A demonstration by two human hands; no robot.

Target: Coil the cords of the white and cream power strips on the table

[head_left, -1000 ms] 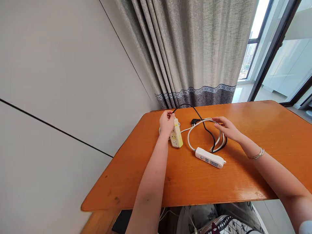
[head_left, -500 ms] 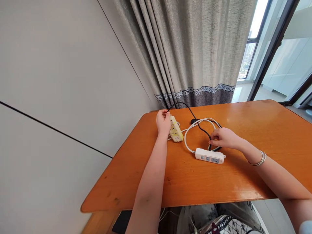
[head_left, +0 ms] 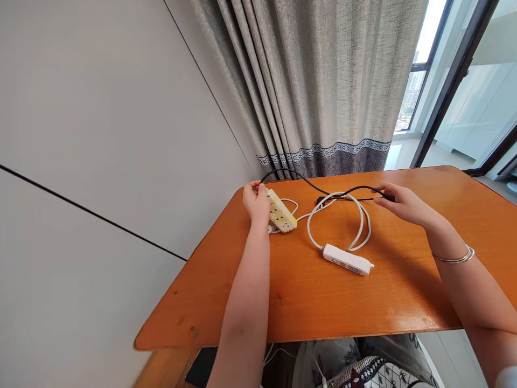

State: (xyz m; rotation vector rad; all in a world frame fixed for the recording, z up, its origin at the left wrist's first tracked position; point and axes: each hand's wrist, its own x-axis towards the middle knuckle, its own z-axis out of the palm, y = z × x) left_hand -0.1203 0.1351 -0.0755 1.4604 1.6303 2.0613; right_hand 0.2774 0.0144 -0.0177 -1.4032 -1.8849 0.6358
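A black cable [head_left: 301,175] arcs over the table between my two hands. My left hand [head_left: 257,203] pinches it at the left, close beside a yellowed power strip [head_left: 281,213] that it partly hides. My right hand [head_left: 404,202], raised at the right, is closed round another stretch of the same cable. A black plug [head_left: 321,201] lies near the middle, by the crossing cords. In front, a white power strip [head_left: 348,260] rests slightly tilted, and its looped white cord [head_left: 312,229] runs back under the black cable.
The orange wooden table [head_left: 323,307] has rounded corners. A grey wall [head_left: 100,134] borders it on the left, and a grey curtain [head_left: 343,81] hangs behind. A dark object [head_left: 202,366] lies below the front edge.
My right hand has moved right and up, drawing the black cable out of the white loop. My left hand has shifted slightly left. The white strip has rolled, and the yellowed strip has turned slightly.
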